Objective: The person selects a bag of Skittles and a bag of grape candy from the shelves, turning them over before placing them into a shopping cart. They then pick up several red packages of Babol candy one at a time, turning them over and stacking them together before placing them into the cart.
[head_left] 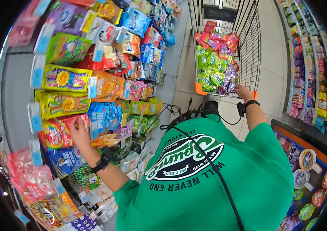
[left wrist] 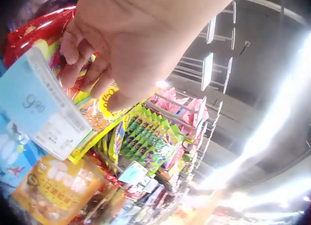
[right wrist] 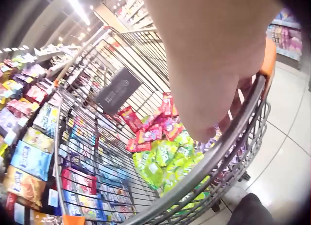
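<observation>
Candy rack [head_left: 105, 50] beside you, your left hand [head_left: 79, 133] pinching a red candy bag [head_left: 55, 134] near the rack's left edge, your right hand [head_left: 243, 92] wrapped round the cart handle [right wrist: 209, 170], packets [head_left: 213, 65] in the cart [head_left: 248, 46].

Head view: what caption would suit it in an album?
Shopper in a green top: left hand grips a red sweet bag on the rack, right hand holds the sweet-filled trolley.

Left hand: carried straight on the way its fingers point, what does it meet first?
The left hand would first meet the red, rainbow-printed plastic candy bag hanging on the shelf rack. Its fingertips look already at it, though depth is unclear.
</observation>
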### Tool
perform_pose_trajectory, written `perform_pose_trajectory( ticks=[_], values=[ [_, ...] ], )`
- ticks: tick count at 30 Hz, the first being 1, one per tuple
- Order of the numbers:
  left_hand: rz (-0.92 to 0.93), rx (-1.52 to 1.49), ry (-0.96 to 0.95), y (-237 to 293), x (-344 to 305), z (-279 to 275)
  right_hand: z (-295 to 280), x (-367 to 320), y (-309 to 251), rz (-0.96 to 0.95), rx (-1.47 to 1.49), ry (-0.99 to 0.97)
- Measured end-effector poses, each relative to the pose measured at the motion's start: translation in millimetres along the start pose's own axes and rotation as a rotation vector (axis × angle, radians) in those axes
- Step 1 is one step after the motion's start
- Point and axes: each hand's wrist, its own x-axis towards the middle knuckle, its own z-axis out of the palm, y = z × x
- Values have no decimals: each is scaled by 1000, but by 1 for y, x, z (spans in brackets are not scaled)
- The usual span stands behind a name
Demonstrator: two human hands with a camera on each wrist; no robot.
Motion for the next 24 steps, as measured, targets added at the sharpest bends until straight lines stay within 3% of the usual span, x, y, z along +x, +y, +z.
perform_pose_trajectory(
  ticks=[4,6,7,9,11,12,13,17,21,23,24],
  values=[
    [-38,57,41,64,-23,17,12,48,18,119,141,-122],
    [-52,80,169,101,-38,42,17,85,22,147,199,-253],
    [-108,160,100,122,-47,59,21,102,26,106,179,-247],
    [11,4,-34,132,-61,121,22,120,28,95,87,-229],
    [-1,52,-304,186,-84,188,5,125,14,99,-95,-236],
    [-23,51,-397,187,-95,224,-11,121,1,92,-165,-262],
    [-121,26,-575,205,-101,253,-2,133,10,75,-217,-294],
    [-110,-25,-766,218,-117,368,28,157,36,16,-357,-369],
    [0,25,-835,272,-110,438,40,159,52,134,-321,-455],
    [59,337,-1072,286,-104,465,36,154,52,178,-271,-493],
    [66,335,-1073,291,-103,471,29,153,50,220,-221,-520]
  ],
)
